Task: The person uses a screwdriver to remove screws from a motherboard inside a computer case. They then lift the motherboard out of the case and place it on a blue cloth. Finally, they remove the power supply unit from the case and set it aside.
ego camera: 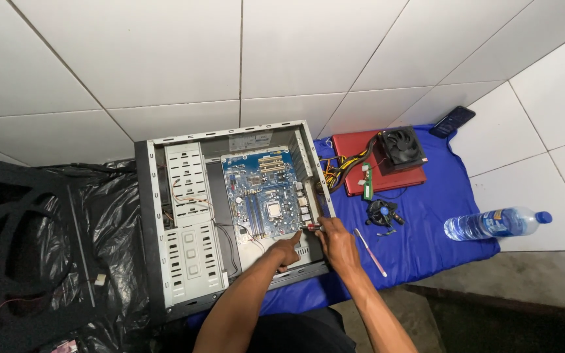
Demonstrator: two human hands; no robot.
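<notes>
An open grey computer case (184, 274) lies on its side on the floor with a blue motherboard (266, 189) inside. My left hand (289, 250) rests inside the case just below the board's near right corner, index finger pointing at it. Touching the case's right wall by the same corner, my right hand (336, 240) pinches a small red-tipped thing (312, 226), too small to name. Thin wires (243, 230) trail across the case floor beside my left hand.
A blue cloth (426, 235) lies right of the case with a red box (374, 163), a black fan unit (400, 147), a green memory stick (367, 186), a small cooler (382, 212) and a pink-white tool (371, 252). A water bottle (495, 222) and phone (452, 121) lie beyond. Black plastic (99, 216) lies left.
</notes>
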